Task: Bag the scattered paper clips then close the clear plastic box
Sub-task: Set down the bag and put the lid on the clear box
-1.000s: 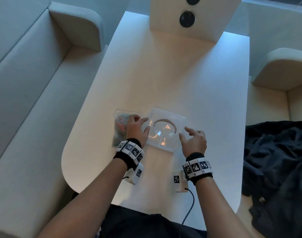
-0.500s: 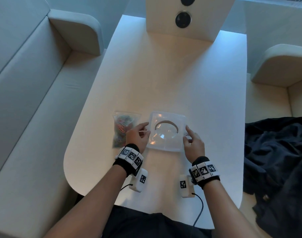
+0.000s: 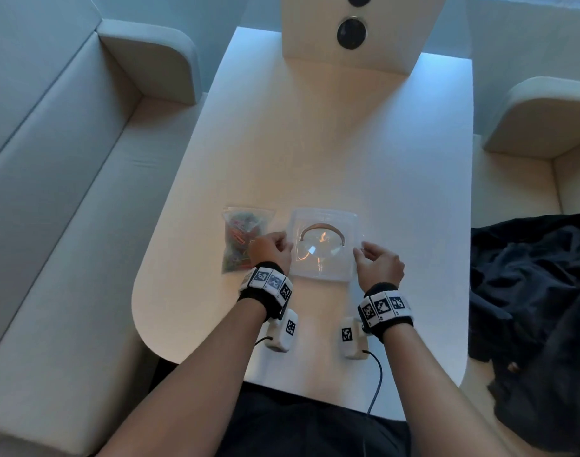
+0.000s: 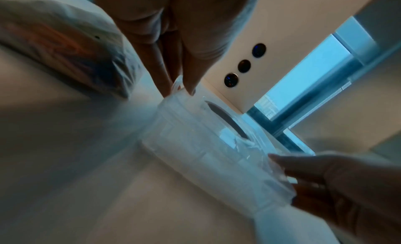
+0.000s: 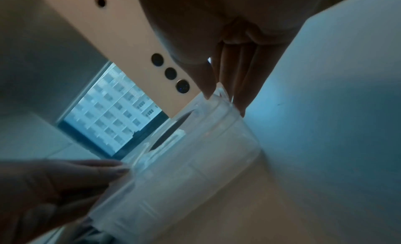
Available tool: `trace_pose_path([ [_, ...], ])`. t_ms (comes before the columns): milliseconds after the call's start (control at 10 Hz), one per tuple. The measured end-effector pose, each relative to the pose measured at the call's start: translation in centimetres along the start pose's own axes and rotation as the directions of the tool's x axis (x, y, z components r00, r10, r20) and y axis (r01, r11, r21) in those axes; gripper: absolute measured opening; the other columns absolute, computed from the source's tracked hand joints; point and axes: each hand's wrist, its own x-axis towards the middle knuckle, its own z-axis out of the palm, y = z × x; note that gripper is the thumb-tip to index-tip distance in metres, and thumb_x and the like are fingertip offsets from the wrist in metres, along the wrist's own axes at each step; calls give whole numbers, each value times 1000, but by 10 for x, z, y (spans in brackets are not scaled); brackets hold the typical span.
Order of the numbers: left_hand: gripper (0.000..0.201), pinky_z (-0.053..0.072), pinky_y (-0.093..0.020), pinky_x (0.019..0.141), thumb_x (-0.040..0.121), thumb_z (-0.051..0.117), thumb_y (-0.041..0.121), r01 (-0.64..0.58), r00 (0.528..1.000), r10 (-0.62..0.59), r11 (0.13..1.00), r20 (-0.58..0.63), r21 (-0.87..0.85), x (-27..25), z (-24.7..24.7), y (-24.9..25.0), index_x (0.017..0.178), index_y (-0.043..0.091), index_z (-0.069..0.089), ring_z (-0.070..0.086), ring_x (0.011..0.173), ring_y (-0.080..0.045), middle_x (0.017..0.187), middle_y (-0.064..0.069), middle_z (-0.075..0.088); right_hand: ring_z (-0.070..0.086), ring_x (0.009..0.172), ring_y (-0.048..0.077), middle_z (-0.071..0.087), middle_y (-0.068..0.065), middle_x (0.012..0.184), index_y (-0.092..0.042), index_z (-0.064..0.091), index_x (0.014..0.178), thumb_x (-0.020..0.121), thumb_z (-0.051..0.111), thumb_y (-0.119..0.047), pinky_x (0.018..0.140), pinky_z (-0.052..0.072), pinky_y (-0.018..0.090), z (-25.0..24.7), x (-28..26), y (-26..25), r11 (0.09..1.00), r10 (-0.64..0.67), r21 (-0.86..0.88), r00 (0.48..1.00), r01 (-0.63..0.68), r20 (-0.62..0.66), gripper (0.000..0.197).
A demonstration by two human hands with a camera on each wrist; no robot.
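The clear plastic box [image 3: 325,255] sits on the white table [image 3: 348,143] with its lid on; a curved handle shows through the top. My left hand [image 3: 283,242] pinches a small tab on the box's left side [image 4: 180,88]. At the right side my right hand [image 3: 364,250] pinches the matching tab [image 5: 219,93] between thumb and fingers. A clear bag of coloured paper clips [image 3: 244,239] lies flat just left of the box [image 4: 206,153], behind my left hand. I see no loose clips on the table.
An upright panel with round sockets [image 3: 351,31] stands at the table's far end. A pale sofa [image 3: 51,192] runs along the left, an armchair [image 3: 545,120] at the right. Dark clothing [image 3: 539,308] lies heaped at the right.
Both hands moved from hovering with spread fingers over the lid to the box's two sides, where they now pinch the side tabs. The box and the bag have stayed put.
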Motion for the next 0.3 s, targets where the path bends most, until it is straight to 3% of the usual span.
trace_pose_path([
  [100, 15, 50, -28, 83, 88, 60, 9, -48, 999, 47, 990, 13, 131, -5, 3, -1, 84, -3, 68, 51, 74, -19, 74, -11, 61, 70, 94, 24, 76, 8, 98, -14, 75, 106, 86, 67, -22, 90, 49, 27, -1, -6, -12, 993, -84, -88, 996, 83, -10, 23],
  [200, 26, 48, -26, 90, 90, 61, 13, -82, 995, 73, 988, 71, 134, -8, -9, 5, 111, 0, 70, 64, 88, -24, 95, -12, 72, 70, 92, 25, 76, 8, 96, -14, 75, 105, 86, 66, -22, 87, 48, 24, -6, -4, -13, 984, -44, -170, 996, 57, 79, 22],
  [300, 38, 49, -24, 88, 89, 65, 19, -97, 988, 80, 988, 131, 123, -22, -33, -5, 127, 11, 62, 66, 91, -19, 100, -7, 72, 72, 85, 23, 75, 6, 96, -20, 74, 101, 83, 68, -33, 87, 57, 36, -31, 19, -40, 965, 27, -259, 971, 37, 239, 23],
])
